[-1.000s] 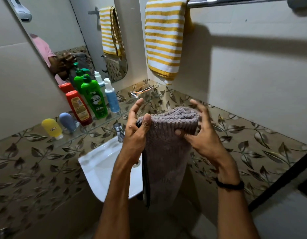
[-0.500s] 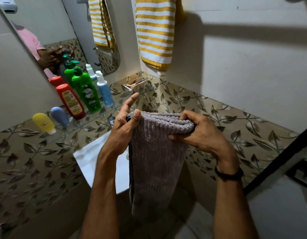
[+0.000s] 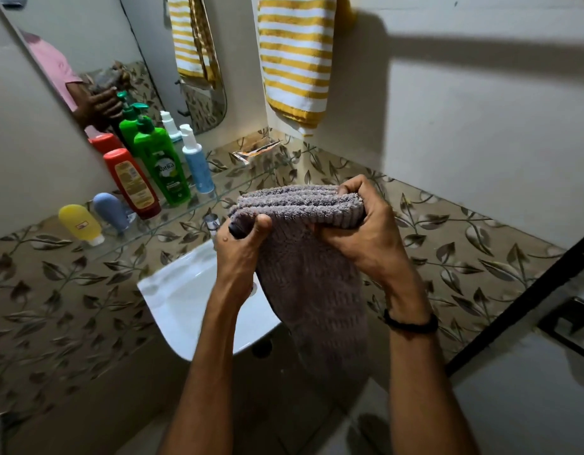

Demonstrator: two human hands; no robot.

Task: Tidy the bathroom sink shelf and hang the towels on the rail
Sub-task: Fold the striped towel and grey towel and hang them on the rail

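A folded grey ribbed towel hangs down in front of me over the white sink. My left hand grips its upper left corner with thumb and curled fingers. My right hand grips the folded top edge at the right. A yellow-and-white striped towel hangs on the wall above; the rail is out of view. On the glass shelf stand a green pump bottle, a red bottle, a white-blue bottle, a blue tube and a yellow tube.
A mirror on the left wall reflects the bottles, the striped towel and my arm. A small foil sachet lies at the shelf's corner. A chrome tap sits behind my left hand. A black frame runs at the right.
Both hands have closed on the grey towel's folded top; a second ago the fingers were spread. The view has tipped down, so the rail has left the frame.
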